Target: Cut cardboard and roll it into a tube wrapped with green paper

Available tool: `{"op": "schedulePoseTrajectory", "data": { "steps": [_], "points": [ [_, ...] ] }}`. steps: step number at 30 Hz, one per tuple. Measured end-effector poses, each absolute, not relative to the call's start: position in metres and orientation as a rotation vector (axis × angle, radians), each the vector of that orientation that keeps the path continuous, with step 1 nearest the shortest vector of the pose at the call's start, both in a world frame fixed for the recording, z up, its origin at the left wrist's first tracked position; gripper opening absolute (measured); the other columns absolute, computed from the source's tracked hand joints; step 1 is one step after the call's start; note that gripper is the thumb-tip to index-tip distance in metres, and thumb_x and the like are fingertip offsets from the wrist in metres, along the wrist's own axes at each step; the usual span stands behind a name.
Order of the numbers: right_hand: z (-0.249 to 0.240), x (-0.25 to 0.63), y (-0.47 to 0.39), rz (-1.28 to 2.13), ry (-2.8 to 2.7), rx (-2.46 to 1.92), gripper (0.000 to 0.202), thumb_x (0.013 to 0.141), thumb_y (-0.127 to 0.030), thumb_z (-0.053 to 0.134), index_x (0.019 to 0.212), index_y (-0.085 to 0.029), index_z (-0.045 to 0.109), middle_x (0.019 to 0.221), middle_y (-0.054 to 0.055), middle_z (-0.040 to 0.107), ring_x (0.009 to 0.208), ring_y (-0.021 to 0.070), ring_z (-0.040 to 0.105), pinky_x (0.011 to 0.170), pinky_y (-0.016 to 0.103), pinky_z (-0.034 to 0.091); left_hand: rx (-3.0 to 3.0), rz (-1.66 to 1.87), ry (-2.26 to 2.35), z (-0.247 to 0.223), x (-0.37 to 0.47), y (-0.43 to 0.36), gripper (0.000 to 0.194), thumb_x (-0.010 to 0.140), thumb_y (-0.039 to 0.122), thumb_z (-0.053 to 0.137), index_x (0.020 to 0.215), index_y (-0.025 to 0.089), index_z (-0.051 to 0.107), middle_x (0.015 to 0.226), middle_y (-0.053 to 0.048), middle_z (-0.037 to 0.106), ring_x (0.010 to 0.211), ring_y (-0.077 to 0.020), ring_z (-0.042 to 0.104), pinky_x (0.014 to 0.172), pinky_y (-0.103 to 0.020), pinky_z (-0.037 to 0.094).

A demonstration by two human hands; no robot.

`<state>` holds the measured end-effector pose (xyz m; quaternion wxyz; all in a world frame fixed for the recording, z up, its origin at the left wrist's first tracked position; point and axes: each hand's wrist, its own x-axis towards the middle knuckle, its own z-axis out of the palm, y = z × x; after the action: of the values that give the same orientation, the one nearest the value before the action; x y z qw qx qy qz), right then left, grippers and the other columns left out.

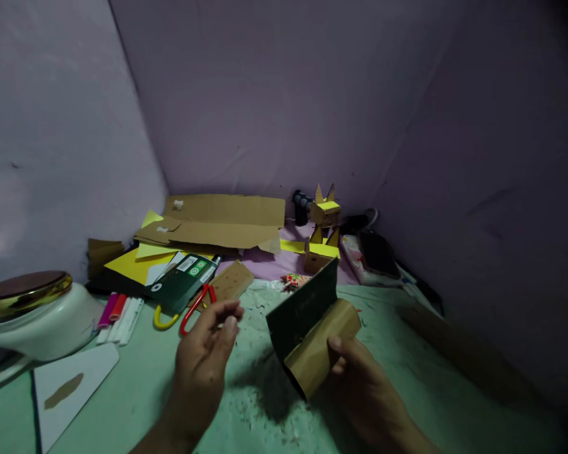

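Above the green tablecloth, my right hand (355, 372) grips a folded piece of cardboard (322, 343), thumb on its brown rolled part. A dark green panel of the same piece stands up at an angle behind the roll. To its left is my left hand (208, 359), apart from the cardboard, with fingers curved, thumb and fingertips separated and nothing visible between them. Just beyond that hand lie red-handled scissors (196, 309), their blades not clearly visible. A curved yellow handle (165, 318) sits beside them.
A white pot with a gold-rimmed lid (42, 315) stands left, near several markers (120, 318) and a white card (73, 391). Flattened cardboard (222, 224) and yellow sheets lie at the back. Two small eared cardboard figures (322, 255) stand back right, near a phone (377, 253).
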<state>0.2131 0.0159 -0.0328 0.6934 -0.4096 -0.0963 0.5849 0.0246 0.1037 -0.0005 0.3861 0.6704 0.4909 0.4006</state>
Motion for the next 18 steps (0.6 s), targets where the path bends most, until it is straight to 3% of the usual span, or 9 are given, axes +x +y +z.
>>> {"op": "schedulePoseTrajectory", "data": {
  "steps": [3, 7, 13, 18],
  "points": [
    [-0.029, 0.213, 0.016, 1.33, -0.167, -0.94, 0.031, 0.054, -0.034, 0.084, 0.076, -0.02, 0.068, 0.068, 0.001, 0.066, 0.067, 0.0194, 0.06, 0.063, 0.03, 0.052, 2.321, 0.68, 1.688, 0.001, 0.009, 0.132, 0.044, 0.087, 0.04, 0.035, 0.11, 0.01, 0.06, 0.104, -0.016, 0.063, 0.097, -0.0318, 0.057, 0.085, -0.043, 0.046],
    [-0.019, 0.211, 0.018, 1.283, -0.071, -0.995, 0.034, 0.043, -0.033, 0.087, 0.068, -0.019, 0.067, 0.07, 0.002, 0.068, 0.068, 0.018, 0.06, 0.062, 0.026, 0.052, 2.436, 0.405, 1.868, -0.004, -0.001, 0.157, 0.039, 0.084, 0.027, 0.036, 0.095, 0.003, 0.065, 0.09, -0.024, 0.059, 0.09, -0.0424, 0.052, 0.076, -0.052, 0.042],
    [-0.026, 0.221, 0.014, 1.328, -0.147, -0.95, 0.034, 0.052, -0.033, 0.087, 0.079, -0.02, 0.072, 0.078, 0.002, 0.072, 0.07, 0.0192, 0.063, 0.065, 0.029, 0.054, 2.334, 0.308, 2.041, 0.005, -0.01, 0.162, 0.035, 0.086, 0.023, 0.035, 0.106, 0.013, 0.061, 0.101, -0.018, 0.062, 0.097, -0.0369, 0.056, 0.072, -0.042, 0.044],
    [-0.037, 0.235, 0.011, 1.266, -0.064, -0.886, 0.023, 0.053, -0.023, 0.088, 0.066, -0.023, 0.069, 0.061, -0.004, 0.065, 0.048, 0.0098, 0.052, 0.048, 0.02, 0.05, 2.286, 0.194, 2.088, 0.013, -0.021, 0.165, 0.025, 0.084, 0.024, 0.039, 0.094, 0.018, 0.061, 0.096, -0.014, 0.066, 0.085, -0.031, 0.064, 0.062, -0.035, 0.043]
  ]
}}
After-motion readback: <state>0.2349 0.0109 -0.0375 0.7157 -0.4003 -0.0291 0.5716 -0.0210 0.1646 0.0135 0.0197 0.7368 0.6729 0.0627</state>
